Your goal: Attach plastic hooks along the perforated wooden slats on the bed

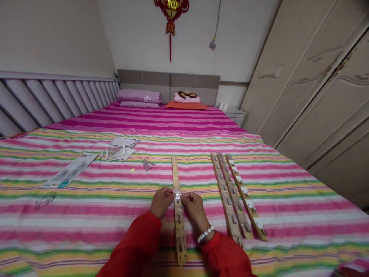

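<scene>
A narrow wooden strip (pixel 175 173) with rows of small holes lies lengthwise on the striped bedspread. Metal hooks (pixel 179 218) sit on its nearer half. At the strip's middle, my left hand (pixel 162 201) pinches the left edge of a clear piece with a shiny metal hook (pixel 177 196). From the other side, my right hand (pixel 196 207), with a white bead bracelet at the wrist, has its thumb and fingers closed on the right edge of the same piece. Fine contact at the fingertips is small and slightly blurred.
Three hook-covered strips (pixel 228 201) lie to the right. Leftward are a long packet (pixel 70 170), thin metal rings (pixel 45 200), white packaging (pixel 122 149) and a small clear bag (pixel 148 164). Pillows (pixel 139 96) rest at the headboard; a wardrobe (pixel 302 84) stands right.
</scene>
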Motion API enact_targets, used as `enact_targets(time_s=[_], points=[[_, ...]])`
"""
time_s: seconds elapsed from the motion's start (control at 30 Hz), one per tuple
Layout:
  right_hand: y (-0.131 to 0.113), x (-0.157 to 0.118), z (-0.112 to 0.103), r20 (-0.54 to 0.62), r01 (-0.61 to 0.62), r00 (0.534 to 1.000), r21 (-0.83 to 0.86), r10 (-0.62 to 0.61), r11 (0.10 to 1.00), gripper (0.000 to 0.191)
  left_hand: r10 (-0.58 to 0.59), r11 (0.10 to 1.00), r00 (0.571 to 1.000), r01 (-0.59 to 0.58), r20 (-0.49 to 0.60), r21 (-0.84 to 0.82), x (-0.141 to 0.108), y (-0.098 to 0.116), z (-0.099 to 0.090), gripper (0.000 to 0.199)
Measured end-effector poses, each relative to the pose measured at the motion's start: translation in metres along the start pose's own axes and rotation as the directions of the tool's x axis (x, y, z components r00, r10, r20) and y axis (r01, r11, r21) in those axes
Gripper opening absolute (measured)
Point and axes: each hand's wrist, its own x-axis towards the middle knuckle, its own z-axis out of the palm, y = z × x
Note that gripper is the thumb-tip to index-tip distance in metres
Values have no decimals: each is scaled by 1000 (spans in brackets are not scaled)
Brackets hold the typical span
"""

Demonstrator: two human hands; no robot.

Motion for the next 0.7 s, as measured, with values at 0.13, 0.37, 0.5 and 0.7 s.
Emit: enact_targets(time_s=[0.13,0.37,0.5,0.7], points=[[1,1,0,-24,7,1000,-37,-8,999,12,-14,999,1000,14,-13,41,2,-2,0,28],[6,2,0,-36,15,999,-86,-18,996,11,7,996,1000,-5,-22,88,4,-5,0,24],[9,4,0,-36,32,999,-89,-35,996,11,5,998,999,-2,-45,71,5,-8,1,26],[11,8,-1,-19,-21,1000,-53,20,998,12,-59,996,997,61,-42,70,11,-10,-2,32]])
